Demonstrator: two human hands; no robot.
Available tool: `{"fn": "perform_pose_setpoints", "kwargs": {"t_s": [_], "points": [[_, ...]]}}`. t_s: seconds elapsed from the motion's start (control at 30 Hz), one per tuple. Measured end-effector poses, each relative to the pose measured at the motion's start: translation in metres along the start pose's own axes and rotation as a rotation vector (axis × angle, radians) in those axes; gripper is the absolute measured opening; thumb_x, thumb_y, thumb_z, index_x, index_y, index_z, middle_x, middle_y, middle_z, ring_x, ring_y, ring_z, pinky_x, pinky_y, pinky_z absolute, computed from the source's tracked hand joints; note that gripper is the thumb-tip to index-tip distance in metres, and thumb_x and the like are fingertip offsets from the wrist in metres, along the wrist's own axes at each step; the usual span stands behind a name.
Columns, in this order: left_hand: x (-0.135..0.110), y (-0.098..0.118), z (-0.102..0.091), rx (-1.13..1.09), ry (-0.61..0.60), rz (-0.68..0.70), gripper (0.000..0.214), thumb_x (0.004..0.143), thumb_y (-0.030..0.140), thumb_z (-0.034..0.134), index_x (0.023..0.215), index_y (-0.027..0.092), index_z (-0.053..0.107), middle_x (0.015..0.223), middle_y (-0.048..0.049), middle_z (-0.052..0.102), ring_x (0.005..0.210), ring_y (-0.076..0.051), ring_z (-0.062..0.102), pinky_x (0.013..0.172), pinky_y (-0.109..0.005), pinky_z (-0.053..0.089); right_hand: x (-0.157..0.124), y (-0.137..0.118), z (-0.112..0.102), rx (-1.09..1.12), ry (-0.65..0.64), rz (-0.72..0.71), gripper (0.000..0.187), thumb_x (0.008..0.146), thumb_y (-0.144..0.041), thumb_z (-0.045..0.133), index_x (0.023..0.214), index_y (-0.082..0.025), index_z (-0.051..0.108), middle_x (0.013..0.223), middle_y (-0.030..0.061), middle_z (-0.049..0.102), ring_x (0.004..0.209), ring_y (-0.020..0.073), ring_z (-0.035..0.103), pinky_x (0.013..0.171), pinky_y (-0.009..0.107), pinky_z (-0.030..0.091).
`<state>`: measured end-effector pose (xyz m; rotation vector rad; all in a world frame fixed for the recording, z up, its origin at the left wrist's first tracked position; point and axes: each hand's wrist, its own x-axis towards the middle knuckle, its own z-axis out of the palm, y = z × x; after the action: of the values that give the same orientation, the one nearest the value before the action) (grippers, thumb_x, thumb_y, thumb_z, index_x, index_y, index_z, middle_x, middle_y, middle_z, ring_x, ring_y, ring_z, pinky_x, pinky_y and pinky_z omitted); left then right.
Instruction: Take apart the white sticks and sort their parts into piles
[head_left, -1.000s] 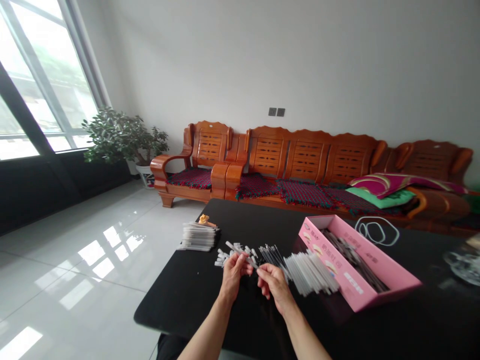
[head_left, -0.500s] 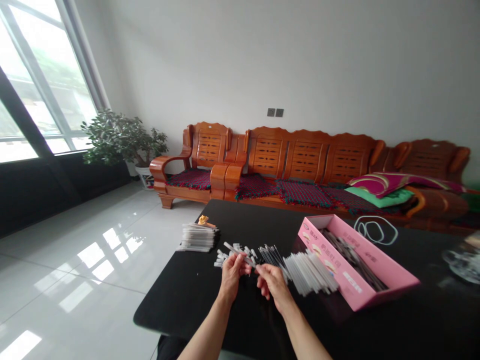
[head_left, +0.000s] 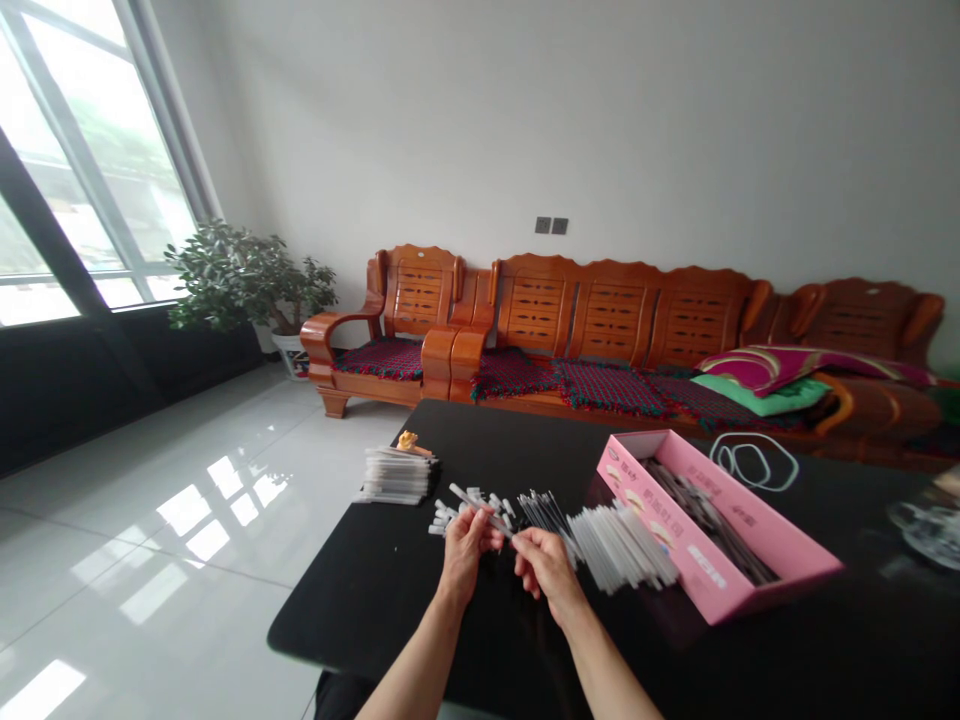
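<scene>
A slim whitish pen [head_left: 465,496] is held slantwise between my two hands above the black table. My left hand [head_left: 463,550] pinches it around the middle, while the fingertips of my right hand [head_left: 546,566] close on its near right end. Short white caps [head_left: 441,516] lie scattered just beyond my left hand. Past my right hand are a bunch of thin dark refills [head_left: 545,514] and a row of translucent pen barrels [head_left: 622,546]. A neat stack of whitish pens [head_left: 396,476] sits at the table's left edge. My fingers partly hide the held pen.
An open pink box [head_left: 709,580] with dark thin sticks [head_left: 705,510] stands to the right on the black table [head_left: 360,600]. A small yellow figure [head_left: 406,440] is behind the stack. White loops [head_left: 754,460] and a clear bag-like item [head_left: 926,520] lie farther right. Wooden sofas [head_left: 536,310] line the wall.
Both hands keep the same grip on the pen, almost unmoved. The whole view has shifted very slightly.
</scene>
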<state>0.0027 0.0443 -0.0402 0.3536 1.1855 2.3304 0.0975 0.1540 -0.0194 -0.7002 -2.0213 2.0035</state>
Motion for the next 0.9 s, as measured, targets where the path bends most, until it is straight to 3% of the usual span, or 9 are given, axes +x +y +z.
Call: {"fn": "perform_pose_setpoints", "kwargs": {"t_s": [0.1, 0.23, 0.37, 0.5, 0.73, 0.9], "points": [[-0.001, 0.001, 0.001, -0.001, 0.002, 0.007, 0.038, 0.073, 0.044, 0.07, 0.091, 0.012, 0.062, 0.067, -0.0031, 0.066, 0.052, -0.011, 0.061, 0.051, -0.02, 0.049, 0.0, 0.0, 0.0, 0.024, 0.01, 0.005, 0.048, 0.065, -0.057, 0.063, 0.085, -0.014, 0.058, 0.051, -0.0028, 0.06, 0.03, 0.0056, 0.043, 0.026, 0.015, 0.022], [-0.001, 0.002, 0.002, 0.01, 0.006, 0.008, 0.04, 0.071, 0.046, 0.071, 0.089, 0.012, 0.062, 0.066, -0.003, 0.066, 0.051, -0.011, 0.061, 0.051, -0.02, 0.049, 0.0, 0.0, 0.001, 0.015, -0.023, 0.031, 0.051, 0.072, -0.064, 0.053, 0.079, -0.013, 0.058, 0.045, -0.0022, 0.057, 0.027, 0.0064, 0.042, 0.025, 0.015, 0.021], [-0.001, 0.0, 0.0, 0.015, -0.024, 0.026, 0.036, 0.075, 0.043, 0.068, 0.092, 0.012, 0.062, 0.066, -0.0028, 0.066, 0.052, -0.011, 0.061, 0.053, -0.021, 0.05, -0.003, -0.001, 0.0, -0.007, -0.013, 0.004, 0.043, 0.073, -0.056, 0.056, 0.077, -0.014, 0.058, 0.048, -0.0027, 0.057, 0.029, 0.0053, 0.041, 0.026, 0.014, 0.021], [0.0, 0.0, -0.001, 0.005, 0.042, 0.037, 0.037, 0.073, 0.044, 0.07, 0.089, 0.011, 0.063, 0.065, -0.0024, 0.066, 0.051, -0.01, 0.06, 0.052, -0.02, 0.049, -0.007, -0.006, -0.004, -0.042, 0.029, -0.042, 0.032, 0.071, -0.045, 0.061, 0.077, -0.014, 0.058, 0.051, -0.0033, 0.058, 0.032, 0.0044, 0.042, 0.028, 0.013, 0.023], [-0.006, 0.009, 0.01, 0.0, 0.114, 0.082, 0.04, 0.07, 0.047, 0.071, 0.086, 0.011, 0.063, 0.063, -0.0018, 0.065, 0.049, -0.01, 0.059, 0.051, -0.019, 0.048, -0.001, -0.001, -0.016, -0.125, 0.248, -0.064, 0.037, 0.072, -0.049, 0.056, 0.082, -0.014, 0.062, 0.05, -0.0015, 0.057, 0.033, 0.0078, 0.043, 0.028, 0.017, 0.024], [-0.009, 0.012, 0.014, -0.007, 0.134, 0.075, 0.041, 0.069, 0.047, 0.072, 0.086, 0.011, 0.063, 0.065, -0.0023, 0.066, 0.049, -0.009, 0.059, 0.051, -0.019, 0.048, 0.005, 0.006, -0.017, -0.402, 0.305, -0.183, 0.028, 0.074, -0.04, 0.053, 0.082, -0.017, 0.067, 0.051, 0.0017, 0.06, 0.041, 0.014, 0.053, 0.041, 0.024, 0.038]]}}
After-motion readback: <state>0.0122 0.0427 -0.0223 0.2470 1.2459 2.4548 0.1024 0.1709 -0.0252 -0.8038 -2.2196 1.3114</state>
